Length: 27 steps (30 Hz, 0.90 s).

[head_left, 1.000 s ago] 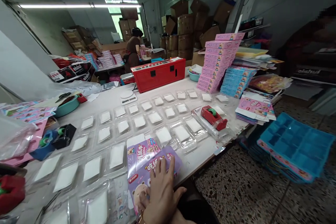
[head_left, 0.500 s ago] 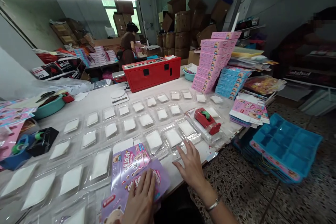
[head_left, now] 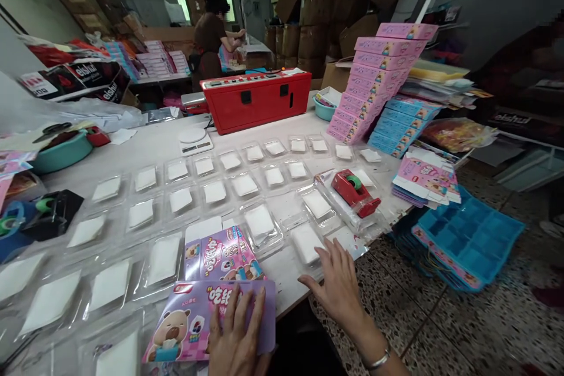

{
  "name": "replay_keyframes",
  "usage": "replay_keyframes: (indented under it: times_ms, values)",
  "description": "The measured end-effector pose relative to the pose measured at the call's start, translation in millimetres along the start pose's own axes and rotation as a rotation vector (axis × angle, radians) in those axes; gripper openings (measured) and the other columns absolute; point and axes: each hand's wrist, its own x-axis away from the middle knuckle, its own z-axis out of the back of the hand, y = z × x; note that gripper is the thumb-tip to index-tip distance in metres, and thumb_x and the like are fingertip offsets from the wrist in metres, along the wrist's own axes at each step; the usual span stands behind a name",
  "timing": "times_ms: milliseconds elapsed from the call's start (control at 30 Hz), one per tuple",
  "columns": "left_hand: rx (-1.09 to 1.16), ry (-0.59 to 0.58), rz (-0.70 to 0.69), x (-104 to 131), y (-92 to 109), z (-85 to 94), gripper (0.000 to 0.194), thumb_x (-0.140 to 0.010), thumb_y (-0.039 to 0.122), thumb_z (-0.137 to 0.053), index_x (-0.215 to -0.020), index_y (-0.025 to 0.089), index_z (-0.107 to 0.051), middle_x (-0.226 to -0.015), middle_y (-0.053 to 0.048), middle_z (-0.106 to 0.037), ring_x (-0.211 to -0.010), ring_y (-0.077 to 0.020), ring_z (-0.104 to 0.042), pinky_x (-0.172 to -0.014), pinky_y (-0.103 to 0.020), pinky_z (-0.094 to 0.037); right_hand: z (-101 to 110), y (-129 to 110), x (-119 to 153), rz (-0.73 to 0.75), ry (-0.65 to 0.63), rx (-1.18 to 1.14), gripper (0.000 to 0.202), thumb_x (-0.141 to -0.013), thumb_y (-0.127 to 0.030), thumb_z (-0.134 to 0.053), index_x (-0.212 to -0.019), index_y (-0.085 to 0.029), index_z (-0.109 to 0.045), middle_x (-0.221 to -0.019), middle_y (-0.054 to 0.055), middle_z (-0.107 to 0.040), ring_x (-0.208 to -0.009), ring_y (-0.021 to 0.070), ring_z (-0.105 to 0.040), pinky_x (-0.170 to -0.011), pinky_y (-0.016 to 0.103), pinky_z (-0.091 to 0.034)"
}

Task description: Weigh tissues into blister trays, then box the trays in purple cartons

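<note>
My left hand (head_left: 235, 326) lies over a flat purple printed carton (head_left: 176, 311) with a cartoon bear, fingers spread on top and the thumb hidden. Beneath and behind it is a pink-purple printed carton (head_left: 220, 255). My right hand (head_left: 339, 279) is open, with thumb and fingers apart. Its fingertips are at the right edge of a clear plastic tray (head_left: 306, 244) with a white pad in it. Another tray with a white pad (head_left: 259, 223) stands to the left, and a further padded tray (head_left: 316, 202) lies just behind.
Rows of padded clear trays (head_left: 214, 191) cover the table. A red tape dispenser (head_left: 355, 192) is at the right. Behind stand a red machine (head_left: 259, 103), a scale (head_left: 196, 142) and pink box stacks (head_left: 374, 82). Blue trays (head_left: 469, 235) are right of the table. A person (head_left: 214, 41) works behind.
The tray by my right hand has slid nearer the table's front edge, out of its row. The purple carton under my left hand now lies flatter and shows more of its front. The view has shifted.
</note>
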Motion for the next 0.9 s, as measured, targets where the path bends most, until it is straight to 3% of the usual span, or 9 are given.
replay_keyframes:
  times_ms: [100, 267, 400, 500, 633, 700, 900]
  values:
    - [0.045, 0.076, 0.014, -2.4, 2.6, 1.5, 0.078, -0.082, 0.023, -0.055, -0.155, 0.022, -0.029, -0.135, -0.017, -0.060, -0.136, -0.0377, -0.041, -0.110, -0.057, -0.024, -4.4, -4.6, -6.1, -0.094, -0.077, 0.025, 0.091, -0.081, -0.075, -0.057, -0.150, -0.019, -0.040, -0.156, 0.022, -0.035, -0.144, 0.0474, -0.027, -0.105, 0.068, -0.032]
    - [0.078, 0.117, -0.036, -2.8, -6.5, 2.9, 0.067, -0.090, 0.029, -0.047, -0.155, 0.021, -0.029, -0.138, -0.013, -0.061, -0.135, -0.0332, -0.043, -0.110, -0.046, -0.026, -9.9, -11.5, -6.7, -0.154, -0.174, 0.032, 0.085, -0.086, -0.063, -0.059, -0.157, -0.027, -0.028, -0.163, 0.018, -0.025, -0.144, 0.0506, -0.025, -0.100, 0.072, -0.034]
    - [0.064, 0.122, -0.133, -5.8, -19.0, 12.0, 0.066, -0.091, 0.029, -0.048, -0.154, 0.019, -0.031, -0.136, -0.009, -0.065, -0.129, -0.0286, -0.050, -0.106, -0.041, -0.028, -11.9, -10.3, -3.2, -0.113, -0.132, 0.035, 0.078, -0.087, -0.061, -0.060, -0.153, -0.027, -0.037, -0.157, 0.019, -0.033, -0.138, 0.0487, -0.034, -0.098, 0.069, -0.039]
    - [0.071, 0.115, -0.130, -9.6, -23.5, 23.3, 0.064, -0.092, 0.029, -0.049, -0.153, 0.021, -0.034, -0.135, -0.006, -0.066, -0.122, -0.0272, -0.057, -0.099, -0.042, -0.030, -13.1, -8.5, -4.6, -0.100, -0.100, 0.035, 0.074, -0.084, -0.060, -0.065, -0.146, -0.024, -0.047, -0.151, 0.021, -0.037, -0.127, 0.0452, -0.044, -0.095, 0.063, -0.044]
    - [0.149, 0.129, -0.111, -8.7, -23.5, 31.2, 0.062, -0.095, 0.025, -0.047, -0.154, 0.020, -0.032, -0.135, -0.006, -0.066, -0.118, -0.0222, -0.060, -0.093, -0.037, -0.035, -11.2, -5.1, -6.3, -0.088, -0.084, 0.048, 0.062, -0.085, -0.038, -0.065, -0.144, -0.024, -0.050, -0.154, 0.020, -0.028, -0.123, 0.0418, -0.045, -0.095, 0.058, -0.046]
    - [0.255, 0.165, -0.057, -5.3, -23.3, 31.5, 0.058, -0.097, 0.023, -0.042, -0.154, 0.021, -0.033, -0.136, -0.006, -0.065, -0.122, -0.0203, -0.059, -0.094, -0.035, -0.037, -9.5, -1.2, -5.7, -0.061, -0.082, 0.041, 0.061, -0.085, -0.032, -0.062, -0.144, -0.025, -0.050, -0.154, 0.019, -0.028, -0.121, 0.0405, -0.045, -0.095, 0.057, -0.047]
    - [0.613, 0.395, 0.340, 0.6, -22.6, 36.9, 0.044, -0.102, 0.028, -0.037, -0.144, 0.032, -0.050, -0.138, -0.003, -0.064, -0.126, -0.0218, -0.058, -0.108, -0.039, -0.037, -4.2, 21.8, -1.5, 0.062, -0.055, -0.031, 0.057, -0.086, -0.030, -0.059, -0.143, -0.025, -0.052, -0.150, 0.018, -0.032, -0.118, 0.0378, -0.046, -0.095, 0.056, -0.046]
